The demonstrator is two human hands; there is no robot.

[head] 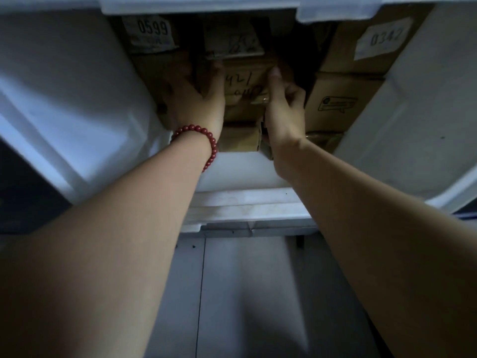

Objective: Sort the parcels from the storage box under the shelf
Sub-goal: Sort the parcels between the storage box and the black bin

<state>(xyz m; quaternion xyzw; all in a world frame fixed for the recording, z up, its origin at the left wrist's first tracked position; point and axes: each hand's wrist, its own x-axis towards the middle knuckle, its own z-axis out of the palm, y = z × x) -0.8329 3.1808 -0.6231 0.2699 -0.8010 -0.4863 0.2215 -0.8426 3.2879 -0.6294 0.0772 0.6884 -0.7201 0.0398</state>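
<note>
Your forearms [124, 228] reach into the storage box [77, 104], where the marked parcel [244, 86] sits wedged among other parcels [343, 99]. Your left hand [196, 102] grips its left side and your right hand [284, 112] pinches the right edge, probably to draw it free.

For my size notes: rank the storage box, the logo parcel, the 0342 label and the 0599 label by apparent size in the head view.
1. storage box
2. logo parcel
3. 0342 label and 0599 label: look alike, left unranked.
</note>
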